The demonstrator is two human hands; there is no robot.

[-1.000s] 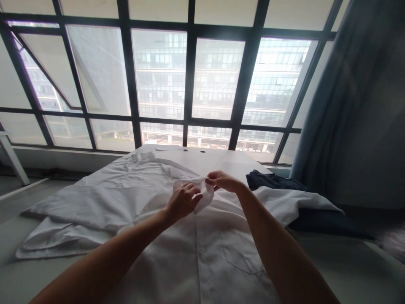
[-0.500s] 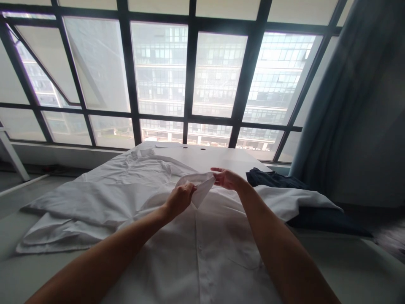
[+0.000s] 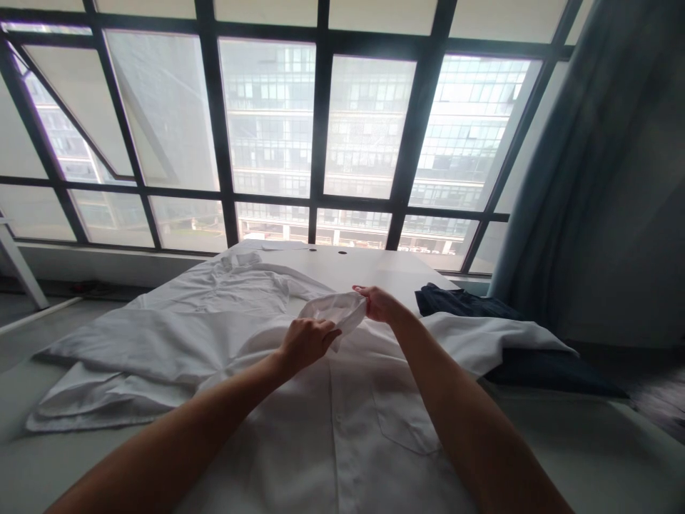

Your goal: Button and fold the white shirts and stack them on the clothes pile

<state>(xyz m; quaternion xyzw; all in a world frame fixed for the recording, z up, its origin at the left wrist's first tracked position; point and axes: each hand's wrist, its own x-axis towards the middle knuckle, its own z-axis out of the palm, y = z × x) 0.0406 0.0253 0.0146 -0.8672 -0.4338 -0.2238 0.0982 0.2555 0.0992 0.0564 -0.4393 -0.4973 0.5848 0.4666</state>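
A white button-front shirt (image 3: 342, 435) lies spread out with its front facing up, and its chest pocket (image 3: 404, 421) shows at lower right. My left hand (image 3: 309, 344) is shut on one end of the white collar (image 3: 336, 310), which is lifted off the shirt front. My right hand (image 3: 378, 303) pinches the collar's other end between its fingers. The collar curves between my hands, and its underside is partly hidden by the fabric fold.
A white tabletop (image 3: 342, 265) shows beyond the shirt, below a tall dark-framed window (image 3: 321, 121). Dark navy clothing (image 3: 460, 303) lies under the shirt's right sleeve. A blue-grey curtain (image 3: 535, 178) hangs at right. A grey surface extends along the lower edges.
The collar has curled into a rounder shape between my hands, and its pointed flap no longer hangs down. My hands have shifted only slightly, and the view has tilted a little.
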